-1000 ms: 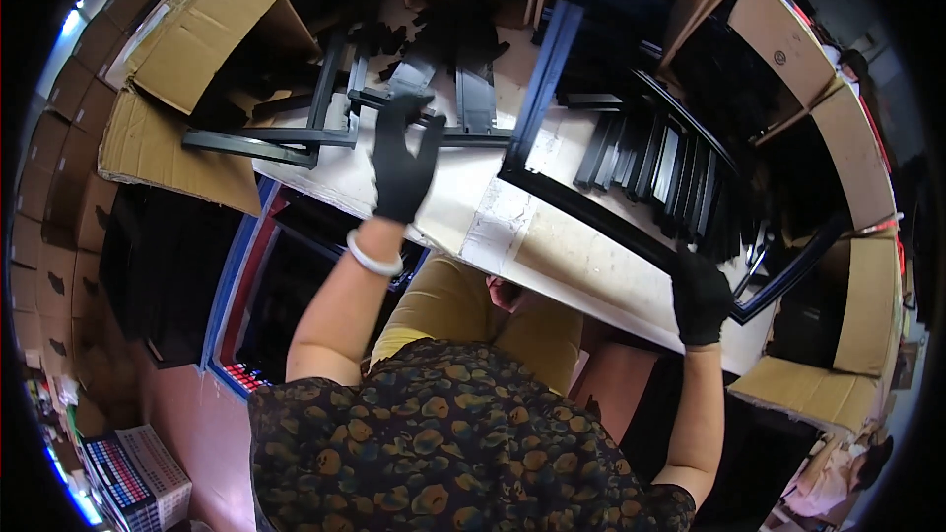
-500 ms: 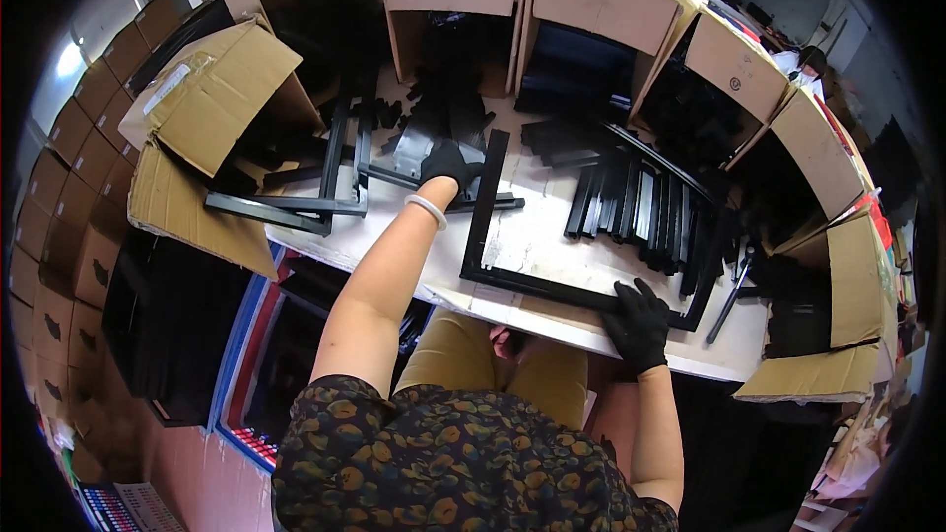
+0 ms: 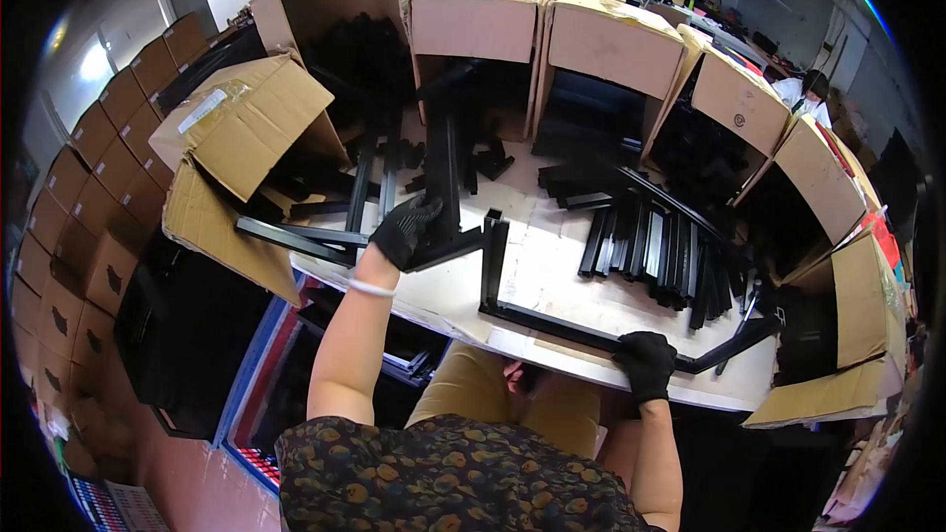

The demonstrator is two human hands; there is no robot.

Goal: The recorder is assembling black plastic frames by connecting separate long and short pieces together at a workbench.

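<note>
Both my hands wear black gloves. My left hand (image 3: 406, 230), a white band at its wrist, is closed around a black angled frame piece (image 3: 445, 177) at the left middle of the white table. One bar of that piece points away from me, the other runs right toward a corner of a U-shaped black frame (image 3: 552, 325). I cannot tell if the two touch. My right hand (image 3: 645, 365) is wrapped round the U-shaped frame's near bar, close to its right corner, at the table's front edge. The fingertips of both hands are partly hidden.
Black strips (image 3: 650, 251) lie bunched on the white table (image 3: 537, 281), right of centre. More black frame pieces (image 3: 305, 236) rest at the left. Open cardboard boxes (image 3: 616, 39) ring the back and sides. A screwdriver-like rod (image 3: 737, 330) lies at the right. Another person (image 3: 803, 94) is far right.
My left hand has come back toward me and left, bringing the angled piece with it. The U-shaped frame has tilted and its right side swung outward, my right hand still on it. The view has shifted upward.
</note>
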